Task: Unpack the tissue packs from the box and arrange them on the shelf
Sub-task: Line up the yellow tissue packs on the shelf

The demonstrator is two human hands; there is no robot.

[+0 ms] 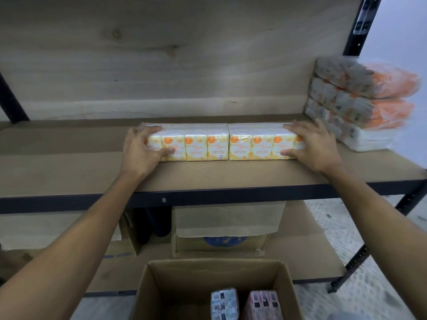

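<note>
The left hand (143, 146) grips the left end of the row of tissue packs (218, 144): the fingers curl over the top and the thumb presses on the front face. The right hand (312, 144) grips the right end in the same way.

The row rests on the shelf (69, 172) at mid-depth, parallel to the front edge and right of centre. Six yellow-and-white pack faces show in full. One more at each end is partly covered by a hand, giving eight. A seam at the middle divides the row into two groups of four.

A stack of orange-and-white bundles (353, 100) stands at the right rear corner of the shelf, just beside the right hand. Contact between them cannot be determined. The stack is blurred, so its layers cannot be counted reliably.

Below the front edge, an open cardboard box (208, 277) is cut off by the lower frame border. It holds two packs, both also cut off: a blue-and-white pack (224, 303) and a pink pack (263, 304).

On the lower shelf (312, 257), a carton (221, 248) carries a blue mark that is half hidden by a folded flap.
</note>
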